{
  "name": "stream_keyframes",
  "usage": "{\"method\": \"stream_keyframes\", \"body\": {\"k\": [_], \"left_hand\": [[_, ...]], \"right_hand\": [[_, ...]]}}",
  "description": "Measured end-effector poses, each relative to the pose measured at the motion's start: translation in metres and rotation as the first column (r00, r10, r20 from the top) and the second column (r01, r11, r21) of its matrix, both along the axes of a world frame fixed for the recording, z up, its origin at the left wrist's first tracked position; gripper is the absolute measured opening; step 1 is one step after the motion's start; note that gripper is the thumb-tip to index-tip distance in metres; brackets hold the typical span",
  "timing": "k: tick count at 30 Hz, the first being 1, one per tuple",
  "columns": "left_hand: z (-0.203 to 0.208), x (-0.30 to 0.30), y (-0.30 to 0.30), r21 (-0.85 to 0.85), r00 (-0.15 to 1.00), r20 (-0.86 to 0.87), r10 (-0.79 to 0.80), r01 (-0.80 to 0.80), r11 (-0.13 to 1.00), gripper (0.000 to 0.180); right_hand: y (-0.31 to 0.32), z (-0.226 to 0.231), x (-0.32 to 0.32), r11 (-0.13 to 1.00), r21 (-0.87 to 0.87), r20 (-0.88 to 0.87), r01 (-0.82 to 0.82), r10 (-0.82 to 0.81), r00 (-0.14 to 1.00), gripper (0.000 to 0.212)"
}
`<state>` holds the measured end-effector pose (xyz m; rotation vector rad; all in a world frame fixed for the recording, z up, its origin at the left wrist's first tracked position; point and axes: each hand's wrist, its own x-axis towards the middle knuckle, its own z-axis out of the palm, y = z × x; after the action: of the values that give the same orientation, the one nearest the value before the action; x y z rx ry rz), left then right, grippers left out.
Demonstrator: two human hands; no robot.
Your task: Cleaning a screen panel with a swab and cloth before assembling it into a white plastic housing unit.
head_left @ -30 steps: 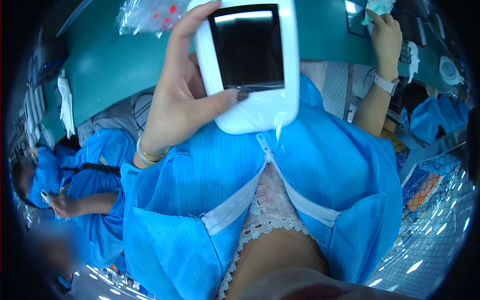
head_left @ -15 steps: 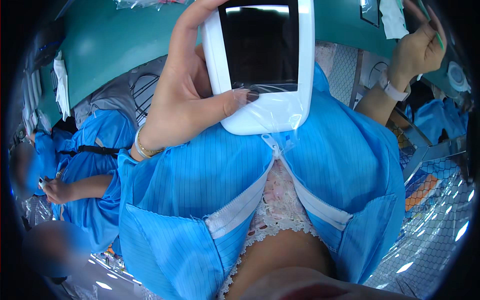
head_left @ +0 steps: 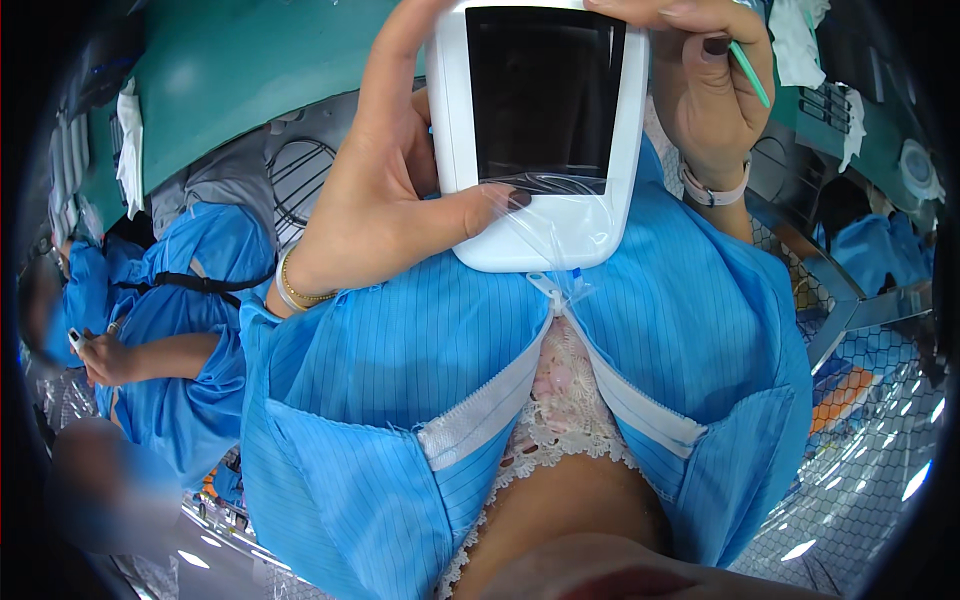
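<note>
My left hand (head_left: 395, 190) is wrapped round a white handheld device (head_left: 540, 232) with a dark screen. Its thumb lies across the lower front of the casing. Under that thumb a crumpled clear film (head_left: 548, 215) hangs loose below the screen, toward my jacket zip. My right hand (head_left: 715, 105) is at the device's upper right corner, fingers reaching over the top edge. Between its curled fingers it grips a slim green stick (head_left: 750, 75), whose pointed end sticks out to the right. The upper end of that stick is hidden by the fingers.
A green worktop (head_left: 250, 50) lies beyond the device. White cloths (head_left: 130, 150) hang at its edge. Another person in a blue smock (head_left: 190, 260) sits at the left, a small white object in hand. At right are a metal frame (head_left: 850, 315) and a person in blue.
My right hand has come in from the far right to the device's upper right corner, still with the green stick. The device has shifted slightly right in my left hand.
</note>
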<state>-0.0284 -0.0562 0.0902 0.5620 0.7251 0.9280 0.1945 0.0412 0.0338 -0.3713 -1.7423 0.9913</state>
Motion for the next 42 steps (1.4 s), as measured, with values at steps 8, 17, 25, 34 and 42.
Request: {"method": "stream_keyframes", "body": {"k": [8,17,25,34,42], "left_hand": [[-0.01,0.008,-0.007,0.264,0.949,-0.286,0.134,-0.056,0.963,0.106],[-0.015,0.001,-0.004,0.303,0.95,-0.299,0.084,0.011,0.953,0.108],[-0.016,0.013,-0.002,0.295,0.969,-0.204,0.14,-0.075,0.952,0.108],[-0.031,0.002,0.0,0.401,0.994,0.067,-0.086,0.052,0.914,0.106],[-0.031,-0.002,-0.003,0.418,0.996,0.021,-0.084,0.068,0.906,0.105]], "right_hand": [[0.002,-0.009,0.003,0.992,-0.075,-0.109,-0.1,0.092,0.99,0.025],[-0.008,0.002,0.005,0.973,-0.181,-0.133,0.143,-0.168,0.977,0.04],[-0.023,0.021,0.062,0.852,-0.521,-0.421,-0.042,-0.213,0.882,0.033],[-0.047,0.024,0.035,0.877,-0.48,-0.262,-0.041,-0.098,0.96,0.034],[-0.051,0.028,0.025,0.813,-0.58,-0.178,-0.053,-0.064,0.982,0.033]]}}
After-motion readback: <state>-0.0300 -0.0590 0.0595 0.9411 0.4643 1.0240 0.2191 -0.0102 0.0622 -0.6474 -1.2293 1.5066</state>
